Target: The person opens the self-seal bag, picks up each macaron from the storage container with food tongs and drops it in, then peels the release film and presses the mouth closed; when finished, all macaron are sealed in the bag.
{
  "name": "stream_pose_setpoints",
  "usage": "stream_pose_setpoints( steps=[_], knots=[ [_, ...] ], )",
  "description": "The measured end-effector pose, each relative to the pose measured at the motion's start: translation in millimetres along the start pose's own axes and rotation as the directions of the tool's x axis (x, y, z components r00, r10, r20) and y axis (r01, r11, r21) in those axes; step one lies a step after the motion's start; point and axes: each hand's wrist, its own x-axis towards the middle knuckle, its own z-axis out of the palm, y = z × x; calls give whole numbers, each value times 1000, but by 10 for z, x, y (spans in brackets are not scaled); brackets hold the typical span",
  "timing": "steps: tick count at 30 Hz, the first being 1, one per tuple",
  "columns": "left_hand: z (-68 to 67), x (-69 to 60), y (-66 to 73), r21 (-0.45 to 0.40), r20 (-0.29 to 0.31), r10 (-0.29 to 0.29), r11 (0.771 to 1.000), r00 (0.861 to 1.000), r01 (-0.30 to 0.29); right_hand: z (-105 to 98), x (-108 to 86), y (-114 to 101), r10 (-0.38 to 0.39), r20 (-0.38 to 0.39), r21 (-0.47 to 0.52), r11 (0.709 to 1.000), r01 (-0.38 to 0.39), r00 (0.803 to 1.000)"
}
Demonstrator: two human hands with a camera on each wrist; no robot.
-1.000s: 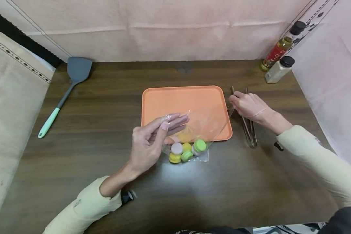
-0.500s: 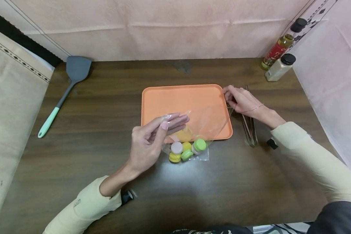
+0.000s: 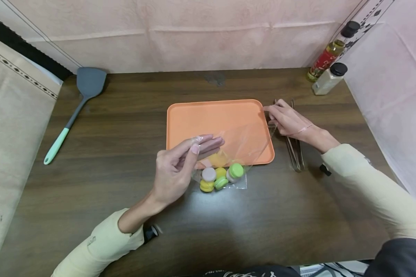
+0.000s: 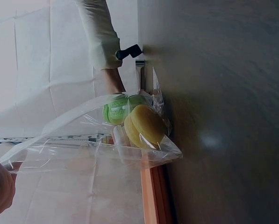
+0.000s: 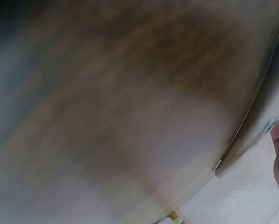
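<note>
My left hand (image 3: 173, 169) holds the mouth of a clear plastic bag (image 3: 246, 144), fingers outstretched against the film and thumb over it. Several macarons lie at the bag's bottom, among them a green macaron (image 3: 235, 170), a yellow macaron (image 3: 207, 186) and a pale macaron (image 3: 209, 174). The left wrist view shows a yellow macaron (image 4: 146, 126) close up. Part of the bag overlies an orange tray (image 3: 208, 115). My right hand (image 3: 287, 119) is at the tray's right rim, index finger extended to it, above metal tongs (image 3: 296, 156). Its other fingertips are partly hidden.
At the far left lies a grey spatula (image 3: 90, 82) with a mint handle. An oil bottle (image 3: 327, 57) and a white jar with a black lid (image 3: 329, 79) stand at the back right. Pale cloth (image 3: 194, 38) bounds the wooden table (image 3: 131, 115) behind and at both sides.
My right hand has shifted left from the tongs to the tray's right rim, and its index finger now reaches out. The left hand, bag and macarons stay where they were.
</note>
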Motion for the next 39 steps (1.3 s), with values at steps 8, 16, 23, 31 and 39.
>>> stream_pose_setpoints(
  steps=[8, 16, 23, 31, 39],
  knots=[
    [7, -3, 18, 1, 2, 2, 1000, 1000, -2, -26, -24, -45, 85, 22, -5, 996, -85, 996],
    [20, -6, 27, 0, 8, 0, 1000, 1000, 0, -172, -144, -157, 52, 22, -35, 998, -52, 998],
    [6, 2, 27, 6, 0, 11, 1000, 1000, -11, -245, -298, -216, -69, 64, -50, 996, 73, 996],
    [-15, 3, 34, 27, -6, 2, 1000, 1000, -2, -179, -328, -225, 7, 252, -151, 988, 32, 968],
    [5, -11, 12, -14, 0, -28, 1000, 1000, 28, -197, -242, -205, 116, 381, 1, 992, -126, 917]
  ],
)
